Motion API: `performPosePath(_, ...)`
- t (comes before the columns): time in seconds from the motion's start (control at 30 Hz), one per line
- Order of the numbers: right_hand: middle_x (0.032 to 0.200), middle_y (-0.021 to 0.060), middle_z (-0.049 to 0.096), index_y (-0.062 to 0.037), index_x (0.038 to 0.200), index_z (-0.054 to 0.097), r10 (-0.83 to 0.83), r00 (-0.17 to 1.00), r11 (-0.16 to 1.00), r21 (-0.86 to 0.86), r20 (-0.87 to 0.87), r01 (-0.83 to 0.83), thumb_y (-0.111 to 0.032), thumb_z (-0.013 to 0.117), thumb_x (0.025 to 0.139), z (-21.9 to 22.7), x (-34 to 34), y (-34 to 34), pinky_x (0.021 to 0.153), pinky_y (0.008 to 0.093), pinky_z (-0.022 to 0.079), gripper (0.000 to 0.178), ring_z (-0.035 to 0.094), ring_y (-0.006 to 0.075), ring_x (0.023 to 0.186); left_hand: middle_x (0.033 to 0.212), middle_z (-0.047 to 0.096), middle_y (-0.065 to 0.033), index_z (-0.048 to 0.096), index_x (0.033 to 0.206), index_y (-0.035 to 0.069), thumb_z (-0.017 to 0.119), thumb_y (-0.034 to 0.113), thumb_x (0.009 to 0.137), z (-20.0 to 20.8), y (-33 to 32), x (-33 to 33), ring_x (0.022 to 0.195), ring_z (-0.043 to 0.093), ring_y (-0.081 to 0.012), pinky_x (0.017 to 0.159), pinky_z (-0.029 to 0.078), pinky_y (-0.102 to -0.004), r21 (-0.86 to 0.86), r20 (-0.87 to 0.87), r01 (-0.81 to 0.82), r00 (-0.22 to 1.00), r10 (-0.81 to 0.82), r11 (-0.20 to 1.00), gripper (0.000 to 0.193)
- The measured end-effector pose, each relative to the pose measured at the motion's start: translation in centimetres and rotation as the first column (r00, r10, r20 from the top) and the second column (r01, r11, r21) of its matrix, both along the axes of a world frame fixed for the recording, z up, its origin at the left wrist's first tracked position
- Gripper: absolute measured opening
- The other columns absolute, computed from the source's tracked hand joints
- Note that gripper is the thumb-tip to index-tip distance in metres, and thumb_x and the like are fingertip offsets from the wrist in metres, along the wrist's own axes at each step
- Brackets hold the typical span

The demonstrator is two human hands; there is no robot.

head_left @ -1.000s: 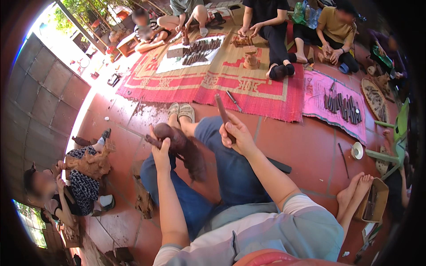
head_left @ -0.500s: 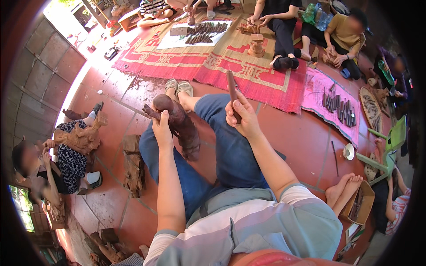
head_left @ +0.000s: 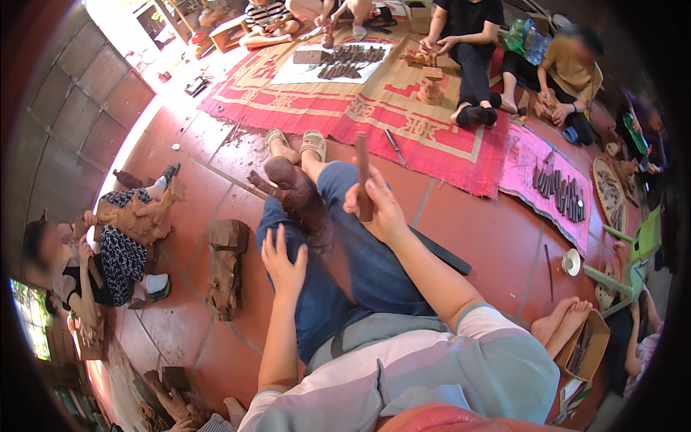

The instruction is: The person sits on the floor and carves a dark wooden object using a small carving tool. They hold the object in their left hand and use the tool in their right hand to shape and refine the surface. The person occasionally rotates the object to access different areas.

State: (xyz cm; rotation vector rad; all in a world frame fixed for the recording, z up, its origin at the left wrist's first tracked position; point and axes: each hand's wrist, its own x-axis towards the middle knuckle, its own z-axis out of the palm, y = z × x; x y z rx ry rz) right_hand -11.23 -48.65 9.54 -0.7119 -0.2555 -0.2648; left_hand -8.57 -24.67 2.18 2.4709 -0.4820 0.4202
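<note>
A dark brown carved wooden figure (head_left: 299, 194), with a rounded top and a branch-like part to its left, stands between my knees. My left hand (head_left: 285, 263) is off it, over my left thigh, fingers spread and holding nothing. My right hand (head_left: 381, 207) grips a plain brown wooden stick (head_left: 363, 173) that points upward, above my right knee. A slim tool with a dark handle (head_left: 394, 147) lies at the mat's near edge, beyond the right hand. Beside my right thigh lies a dark flat bar (head_left: 440, 252), partly hidden by my forearm.
A rough wood block (head_left: 227, 270) stands on the tiles at my left, near a seated person with a carving (head_left: 137, 216). Ahead, a red patterned mat (head_left: 432, 162) bears carvings and people. Rows of tools lie on a pink cloth (head_left: 529, 169); a white bowl (head_left: 571, 263) is nearby.
My left hand has let go of the carved figure and drawn back toward me, opening. The right hand still holds the stick, now slightly lower and to the left. The view has shifted a little.
</note>
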Motion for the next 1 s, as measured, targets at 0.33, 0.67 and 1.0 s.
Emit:
performPosePath(0.33, 0.088, 0.0076, 0.055, -0.0157, 0.127, 0.041, -0.071, 0.985, 0.997, -0.026, -0.156, 0.068, -0.008, 0.046, 0.094, -2.6, -2.4, -1.0, 0.065, 0.0263, 0.045, 0.034, 0.054, 0.0137, 0.073, 0.151, 0.025, -0.02, 0.05, 0.135, 0.019, 0.067, 0.028, 0.08, -2.7, 3.5, -6.8, 0.133, 0.028, -0.0443, 0.108, 0.026, -0.0527, 0.043, -0.152, -0.112, 0.981, 0.118, 0.993, 0.058)
performPosePath(0.67, 0.087, 0.0051, 0.055, -0.008, 0.134, 0.042, -0.061, 0.951, 0.994, -0.102, -0.303, 0.031, -0.015, 0.043, 0.096, -4.4, -3.7, -1.6, 0.063, 0.0251, 0.044, 0.039, 0.051, 0.0109, 0.071, 0.149, 0.028, -0.0197, 0.054, 0.132, 0.018, 0.067, 0.026, 0.081, -2.8, 4.2, -7.1, 0.131, 0.031, -0.0422, 0.108, 0.027, -0.0503, 0.011, -0.112, -0.1, 0.989, 0.101, 0.995, 0.053)
performPosePath(1.0, 0.097, 0.0086, 0.059, -0.0075, 0.124, 0.043, -0.164, 0.884, 0.981, -0.166, -0.437, 0.1, -0.007, 0.05, 0.092, -7.1, -3.1, -2.2, 0.073, 0.0294, 0.051, 0.033, 0.059, 0.0149, 0.083, 0.143, 0.037, -0.0174, 0.053, 0.131, 0.016, 0.068, 0.016, 0.079, -2.3, 4.7, -6.6, 0.129, 0.035, -0.037, 0.106, 0.031, -0.0454, -0.133, -0.197, -0.139, 0.974, 0.111, 0.981, 0.054)
